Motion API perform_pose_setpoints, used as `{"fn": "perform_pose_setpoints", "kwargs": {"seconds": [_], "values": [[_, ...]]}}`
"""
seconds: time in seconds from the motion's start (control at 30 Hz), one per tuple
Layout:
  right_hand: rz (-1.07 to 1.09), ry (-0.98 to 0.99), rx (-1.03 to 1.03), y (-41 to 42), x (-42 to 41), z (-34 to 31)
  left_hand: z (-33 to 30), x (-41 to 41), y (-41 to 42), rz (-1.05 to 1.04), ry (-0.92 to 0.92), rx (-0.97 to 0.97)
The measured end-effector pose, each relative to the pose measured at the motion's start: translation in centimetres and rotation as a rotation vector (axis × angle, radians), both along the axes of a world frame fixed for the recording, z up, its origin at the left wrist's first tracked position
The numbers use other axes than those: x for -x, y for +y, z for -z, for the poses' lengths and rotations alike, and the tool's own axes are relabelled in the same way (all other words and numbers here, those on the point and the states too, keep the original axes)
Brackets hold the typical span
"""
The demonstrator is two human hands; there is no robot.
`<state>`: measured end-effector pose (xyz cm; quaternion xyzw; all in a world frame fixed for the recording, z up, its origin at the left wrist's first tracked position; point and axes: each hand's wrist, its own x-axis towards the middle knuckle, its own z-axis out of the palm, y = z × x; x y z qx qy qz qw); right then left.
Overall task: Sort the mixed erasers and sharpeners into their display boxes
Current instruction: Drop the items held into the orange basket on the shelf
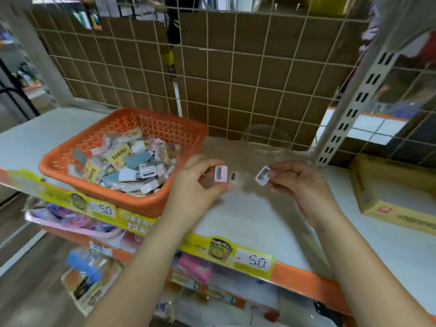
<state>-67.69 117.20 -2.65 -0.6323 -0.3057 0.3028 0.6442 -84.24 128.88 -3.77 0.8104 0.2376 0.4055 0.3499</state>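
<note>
Pinching small sharpeners, both hands hover above the white shelf (pixel 247 223), just to the 3 o'clock side of the orange basket (pixel 132 197). The left hand (pixel 200 182) curls its fingers (pixel 226 186) round a pink sharpener (pixel 221 173), with a second small piece (pixel 233 177), blurred, held just beside it; the right hand (pixel 299 182) pinches a white sharpener (pixel 262 175) at its fingertips, blade slot turned toward the camera. Holding them face-up like this probably lets the person tell the kinds apart before placing them. In the basket lies the mixed heap (pixel 127 166) of wrapped erasers and sharpeners not yet sorted. Toward 3 o'clock, well apart from the hands, a yellow cardboard display box (pixel 387 212) sits open on the shelf, a likely destination. Behind stands a wire grid panel (pixel 236 79) backed with cardboard; price labels (pixel 257 261) line the shelf edge.
</note>
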Motion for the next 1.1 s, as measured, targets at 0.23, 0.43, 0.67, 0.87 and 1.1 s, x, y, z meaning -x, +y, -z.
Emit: {"fn": "perform_pose_setpoints", "kwargs": {"seconds": [0.23,0.43,0.67,0.87,1.1], "values": [[0.091,-0.249,0.233,2.7,-1.3,4.0,4.5,-5.3,3.1,-0.09,0.247,0.052],[0.033,-0.584,0.395,6.1,-1.0,5.4,5.6,-6.3,5.0,-0.097,0.377,0.115],[-0.134,-0.73,0.497,5.5,-0.8,5.4,5.7,-5.3,5.3,0.01,0.421,0.212],[-0.08,-0.869,0.541,6.2,-0.6,5.9,5.3,-5.4,5.0,-0.021,0.465,0.094],[-0.059,-1.076,0.554,5.9,-0.2,5.2,3.6,-4.8,3.9,-0.091,0.538,-0.108]]}}
